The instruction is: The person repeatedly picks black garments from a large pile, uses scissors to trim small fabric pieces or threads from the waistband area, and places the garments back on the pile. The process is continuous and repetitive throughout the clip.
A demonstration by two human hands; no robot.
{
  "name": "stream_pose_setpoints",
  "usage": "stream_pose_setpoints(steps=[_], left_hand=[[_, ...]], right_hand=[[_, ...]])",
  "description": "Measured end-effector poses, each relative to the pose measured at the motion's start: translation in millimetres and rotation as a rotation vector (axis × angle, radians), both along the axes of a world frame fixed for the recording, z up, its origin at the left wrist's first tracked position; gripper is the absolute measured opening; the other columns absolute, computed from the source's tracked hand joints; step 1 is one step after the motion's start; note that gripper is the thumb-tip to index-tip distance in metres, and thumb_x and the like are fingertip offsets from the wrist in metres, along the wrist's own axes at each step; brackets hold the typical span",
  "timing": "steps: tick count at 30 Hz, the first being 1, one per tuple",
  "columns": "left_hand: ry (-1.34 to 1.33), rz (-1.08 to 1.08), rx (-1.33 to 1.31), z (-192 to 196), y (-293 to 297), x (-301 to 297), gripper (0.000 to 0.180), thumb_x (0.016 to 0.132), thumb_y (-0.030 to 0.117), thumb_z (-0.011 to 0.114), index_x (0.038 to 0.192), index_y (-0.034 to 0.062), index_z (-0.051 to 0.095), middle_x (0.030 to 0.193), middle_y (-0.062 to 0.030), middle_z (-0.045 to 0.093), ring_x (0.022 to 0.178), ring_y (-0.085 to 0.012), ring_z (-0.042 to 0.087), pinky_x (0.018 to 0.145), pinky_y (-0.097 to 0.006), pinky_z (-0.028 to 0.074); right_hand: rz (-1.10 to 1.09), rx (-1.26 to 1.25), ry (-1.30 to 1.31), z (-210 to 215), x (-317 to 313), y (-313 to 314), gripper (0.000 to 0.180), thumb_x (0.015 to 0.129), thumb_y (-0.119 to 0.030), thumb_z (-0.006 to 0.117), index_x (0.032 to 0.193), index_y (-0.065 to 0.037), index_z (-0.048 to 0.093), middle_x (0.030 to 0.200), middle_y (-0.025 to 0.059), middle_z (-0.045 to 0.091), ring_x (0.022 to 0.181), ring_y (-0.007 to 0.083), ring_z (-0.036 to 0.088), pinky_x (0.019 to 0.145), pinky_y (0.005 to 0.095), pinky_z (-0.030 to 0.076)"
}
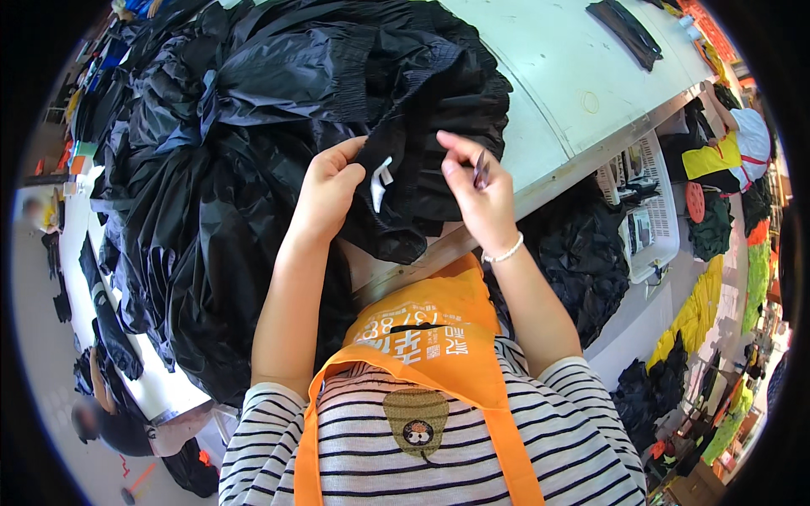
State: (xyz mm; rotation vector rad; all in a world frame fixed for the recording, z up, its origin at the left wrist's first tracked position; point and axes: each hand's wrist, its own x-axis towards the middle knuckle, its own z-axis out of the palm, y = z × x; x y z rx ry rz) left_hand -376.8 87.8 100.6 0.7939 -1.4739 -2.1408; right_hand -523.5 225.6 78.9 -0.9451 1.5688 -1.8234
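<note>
My left hand (332, 181) pinches the edge of a black garment (405, 181) with gathered elastic, right beside its small white label (380, 184). To the right of the label my right hand (479, 181) is raised over the table's front edge, thumb and forefinger apart. Its curled fingers hold a small dark pointed tool (482, 171), which looks like thread snips but is mostly hidden. The garment lies at the near side of a big heap of shiny black garments (228, 194), which spreads across the table and hangs over its front.
The pale tabletop (540, 110) reaches to the far right, with a folded dark garment (626, 32) on it. Below the edge at right are a white plastic basket (662, 215) and more black cloth (574, 253). Other people work at the far right and left.
</note>
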Motion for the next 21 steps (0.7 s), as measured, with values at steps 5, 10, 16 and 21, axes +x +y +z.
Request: stream_pose_setpoints(steps=[5, 10, 16, 21], left_hand=[[0.071, 0.064, 0.053, 1.7, -4.5, 6.3, 0.041, 0.075, -0.01, 0.039, 0.11, -0.005, 0.06, 0.097, -0.0077, 0.066, 0.086, -0.0117, 0.062, 0.08, -0.023, 0.048], [0.053, 0.061, -0.045, 12.3, -4.4, 12.0, 0.03, 0.078, -0.006, 0.048, 0.106, -0.004, 0.058, 0.094, -0.0057, 0.062, 0.086, -0.0101, 0.058, 0.079, -0.023, 0.045], [-0.109, 0.164, -0.913, 28.8, 4.3, 3.8, 0.015, 0.076, 0.003, 0.07, 0.091, 0.0005, 0.065, 0.099, -0.0126, 0.06, 0.084, -0.0238, 0.058, 0.076, -0.029, 0.046], [-0.234, 0.201, -1.342, 49.0, 10.7, -6.5, 0.018, 0.069, 0.001, 0.071, 0.087, 0.0041, 0.068, 0.108, -0.0082, 0.06, 0.083, -0.0238, 0.059, 0.081, -0.034, 0.045]], right_hand=[[0.07, -0.104, 0.335, 25.2, -6.4, -37.7, 0.042, 0.079, -0.001, 0.07, 0.119, -0.011, 0.064, 0.103, 0.0004, 0.058, 0.058, 0.0038, 0.036, 0.053, 0.017, 0.035], [0.167, -0.203, 0.462, 37.9, 0.5, -65.7, 0.041, 0.081, 0.009, 0.06, 0.118, -0.01, 0.063, 0.107, 0.006, 0.057, 0.068, 0.0112, 0.052, 0.063, 0.0213, 0.046], [0.32, -0.209, 0.42, 24.6, -10.2, -78.4, 0.036, 0.083, 0.011, 0.049, 0.111, -0.006, 0.065, 0.107, 0.0083, 0.061, 0.083, 0.0168, 0.06, 0.076, 0.0243, 0.048], [0.412, -0.021, -0.01, 23.9, -21.4, -64.9, 0.024, 0.089, 0.004, 0.049, 0.106, 0.0, 0.065, 0.094, 0.0033, 0.065, 0.086, 0.0109, 0.059, 0.076, 0.0226, 0.044]])
